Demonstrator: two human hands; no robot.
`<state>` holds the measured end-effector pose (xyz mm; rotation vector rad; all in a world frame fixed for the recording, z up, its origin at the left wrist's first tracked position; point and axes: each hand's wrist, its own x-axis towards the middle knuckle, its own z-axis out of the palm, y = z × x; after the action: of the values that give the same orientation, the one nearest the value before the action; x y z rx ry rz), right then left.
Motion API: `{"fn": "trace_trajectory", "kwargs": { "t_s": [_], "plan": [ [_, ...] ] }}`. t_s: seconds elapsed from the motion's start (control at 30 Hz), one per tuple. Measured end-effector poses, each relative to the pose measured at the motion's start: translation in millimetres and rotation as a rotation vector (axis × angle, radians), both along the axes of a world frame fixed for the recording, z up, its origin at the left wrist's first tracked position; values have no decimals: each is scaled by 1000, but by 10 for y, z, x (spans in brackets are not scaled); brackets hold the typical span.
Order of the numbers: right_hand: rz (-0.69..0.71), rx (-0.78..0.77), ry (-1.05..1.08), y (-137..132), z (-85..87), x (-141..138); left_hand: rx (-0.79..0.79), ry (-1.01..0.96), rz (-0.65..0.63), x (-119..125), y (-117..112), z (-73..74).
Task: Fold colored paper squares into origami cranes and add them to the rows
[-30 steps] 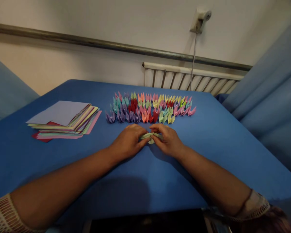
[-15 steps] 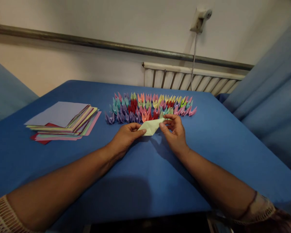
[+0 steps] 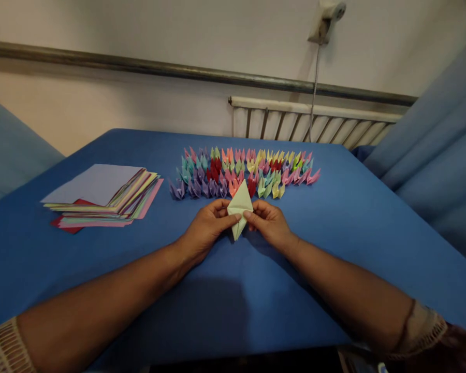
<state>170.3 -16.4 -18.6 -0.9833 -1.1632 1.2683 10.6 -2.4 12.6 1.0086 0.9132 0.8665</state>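
Observation:
A pale green folded paper (image 3: 241, 199), shaped like a long diamond, is held up over the table with one point away from me and the other towards me. My left hand (image 3: 207, 224) pinches its left side, thumb on top. On the right side my right hand (image 3: 271, 221) grips it the same way, the two thumbs close together near the middle. Fingers beneath the paper are partly hidden. Just beyond stand rows of small folded paper cranes (image 3: 202, 187) in purple, red, pink, yellow, green and blue.
A stack of coloured paper sheets (image 3: 93, 184) lies at the left on the blue-covered table (image 3: 171, 300). Behind the table are a radiator (image 3: 287, 122), a wall pipe (image 3: 159, 67) and a socket with a cord (image 3: 322, 26). A blue curtain (image 3: 438, 155) hangs at the right.
The folded paper has turned from lying sideways to pointing away from me. My right hand has moved down and inward from the paper's right tip to its side.

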Motion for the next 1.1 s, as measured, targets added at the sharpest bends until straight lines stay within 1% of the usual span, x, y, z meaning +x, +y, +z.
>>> {"fn": "trace_trajectory", "kwargs": {
  "t_s": [0.13, 0.23, 0.4, 0.57, 0.83, 0.97, 1.1],
  "plan": [
    [4, -17, 21, 1, -9, -1, 52, 68, 43, -17, 30, -17],
    [-4, -33, 28, -1, -13, -2, 45, 86, 27, -28, 49, -39],
    [-16, -36, 42, 5, -13, 23, 42, 50, 4, -17, 53, -43],
    [-40, -32, -4, 11, -9, 19, 70, 154, -4, -4, 56, -40],
    [47, -31, 44, 38, -60, -8, 77, 172, 28, -13, 83, -61],
    [62, -37, 47, 40, -80, 10, 71, 175, 34, -20, 92, -72],
    [61, -49, 29, 21, -56, 26, 63, 174, 21, -23, 95, -77]
  ]
}}
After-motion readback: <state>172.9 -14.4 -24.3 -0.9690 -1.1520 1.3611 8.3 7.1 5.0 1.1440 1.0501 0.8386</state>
